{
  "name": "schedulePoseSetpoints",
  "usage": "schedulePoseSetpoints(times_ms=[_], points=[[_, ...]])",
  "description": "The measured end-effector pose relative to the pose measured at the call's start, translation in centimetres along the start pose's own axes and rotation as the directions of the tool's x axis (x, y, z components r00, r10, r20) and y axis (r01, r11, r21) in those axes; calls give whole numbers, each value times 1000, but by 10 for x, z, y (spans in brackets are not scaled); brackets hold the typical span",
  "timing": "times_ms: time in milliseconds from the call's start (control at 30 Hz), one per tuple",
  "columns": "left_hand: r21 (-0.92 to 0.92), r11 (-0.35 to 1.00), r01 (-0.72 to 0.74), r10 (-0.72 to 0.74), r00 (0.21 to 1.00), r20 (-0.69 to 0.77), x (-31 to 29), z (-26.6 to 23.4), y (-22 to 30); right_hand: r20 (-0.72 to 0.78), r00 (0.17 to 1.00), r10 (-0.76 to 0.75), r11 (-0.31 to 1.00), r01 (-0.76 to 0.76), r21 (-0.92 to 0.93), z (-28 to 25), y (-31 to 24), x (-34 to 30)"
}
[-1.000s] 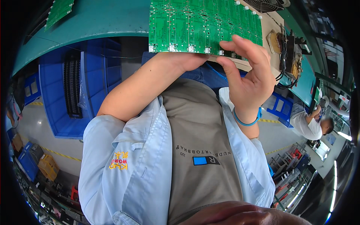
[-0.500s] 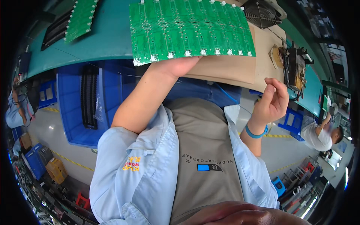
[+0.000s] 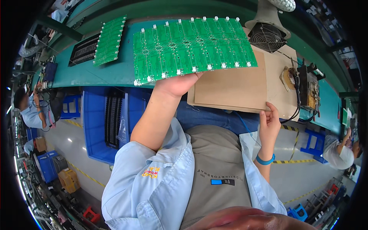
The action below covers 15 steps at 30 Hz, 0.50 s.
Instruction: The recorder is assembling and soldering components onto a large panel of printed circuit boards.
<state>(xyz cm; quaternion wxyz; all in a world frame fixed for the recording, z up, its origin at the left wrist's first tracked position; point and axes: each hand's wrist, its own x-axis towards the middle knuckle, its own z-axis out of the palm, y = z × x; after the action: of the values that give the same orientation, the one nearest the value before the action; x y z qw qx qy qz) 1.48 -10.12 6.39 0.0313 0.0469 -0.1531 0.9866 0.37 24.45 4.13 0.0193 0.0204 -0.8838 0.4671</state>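
Observation:
My left hand point(image 3: 178, 83) is closed on the near edge of a large green circuit board panel point(image 3: 195, 48); its fingers are hidden beneath the board. The panel is tilted above the bench, with small white connectors along its long edges. My right hand point(image 3: 270, 124), wearing a blue wristband point(image 3: 265, 161), is at the front right corner of a brown cardboard sheet point(image 3: 230, 90). Its index finger and thumb are apart, with the fingertips at the sheet's edge. I cannot make out anything held in it.
On the green bench point(image 3: 76, 76), another green circuit board panel point(image 3: 110, 42) leans by a black slotted rack point(image 3: 82, 51). A fan point(image 3: 267, 39) stands behind, and a device with cables point(image 3: 308, 90) is at right. A blue bin point(image 3: 96, 126) sits below left. Co-workers sit at both sides.
My right hand has moved from open air to the cardboard's front edge, its fingers straightening. The left hand still holds the circuit board panel. The whole view has shifted, showing more of the bench.

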Motion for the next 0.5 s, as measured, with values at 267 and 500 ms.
schedulePoseSetpoints(times_ms=[267, 500], points=[[46, 999, -12, 12, 1000, -16, 2, 11, -6, 74, 997, 32, 989, -42, 140, 4, 11, -1], [186, 982, -31, 18, 997, 69, 2, 15, -6, 169, 978, 123, 898, -182, 401, 16, 13, -8]])
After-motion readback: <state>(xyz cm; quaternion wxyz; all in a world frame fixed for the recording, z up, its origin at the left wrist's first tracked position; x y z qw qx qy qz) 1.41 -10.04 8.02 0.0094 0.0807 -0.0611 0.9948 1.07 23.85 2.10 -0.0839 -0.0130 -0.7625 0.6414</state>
